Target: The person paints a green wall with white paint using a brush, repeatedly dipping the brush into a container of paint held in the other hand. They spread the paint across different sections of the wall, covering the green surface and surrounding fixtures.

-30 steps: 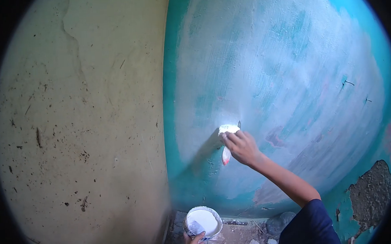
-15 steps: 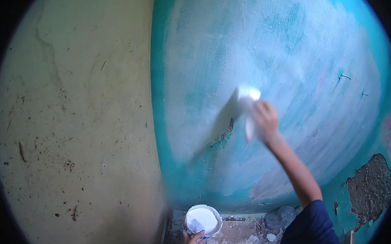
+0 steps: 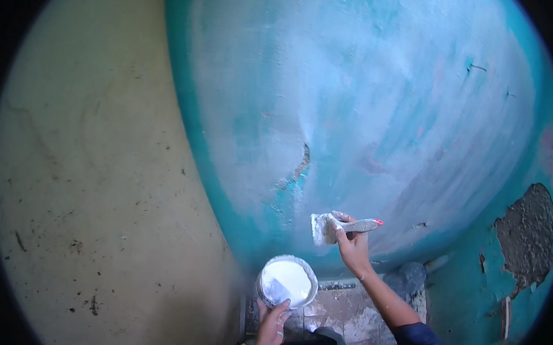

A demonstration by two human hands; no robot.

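My right hand [image 3: 352, 243] grips a wide paintbrush [image 3: 325, 228] whose bristles are loaded with white paint. Its pale handle, red at the tip, points right, and the bristles point left, in front of the wall's lower part. Lower down, my left hand [image 3: 272, 324] holds a bucket of white paint [image 3: 311, 271] by its near side, thumb on the rim. White paint fills much of the bucket, and its inner wall shows grey on the left. White smears mark the fingers of both hands. Ahead, the turquoise wall [image 3: 183, 84] carries streaky, uneven white paint.
A beige, stained wall [image 3: 104, 180] meets the turquoise one at a corner on the left. Bare rough plaster [image 3: 529, 235] shows at right, and a nail [image 3: 478, 67] sticks out above it. A grey rounded bundle [image 3: 406, 279] rests on the paint-splashed floor [image 3: 350, 311].
My right hand has brought the paintbrush down from the wall's middle, turning its bristles from upward to leftward. The bucket sits slightly higher in view, and the view has shifted.
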